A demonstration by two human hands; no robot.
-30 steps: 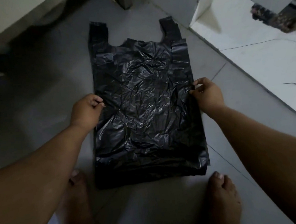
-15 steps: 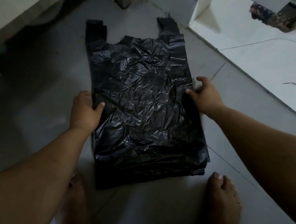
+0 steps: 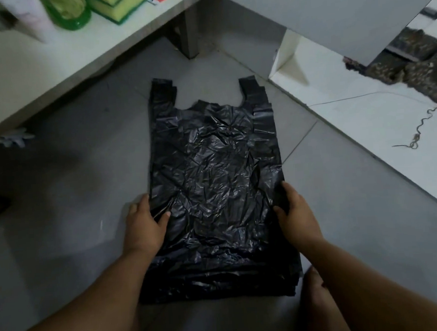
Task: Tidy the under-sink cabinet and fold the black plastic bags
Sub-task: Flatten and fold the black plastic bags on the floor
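Two hands flank black bags: left hand, right hand fingers pinching side edges.

Glossy black bags on grey floor tiles; green bottle, yellow-green sponges.

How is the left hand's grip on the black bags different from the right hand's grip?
The left hand grips the left edge of the black bags, its thumb lying on top; the right hand grips the right edge, with its thumb also on top. The left hand bunches the plastic; the right leaves it flatter. Both sit at about mid-height.
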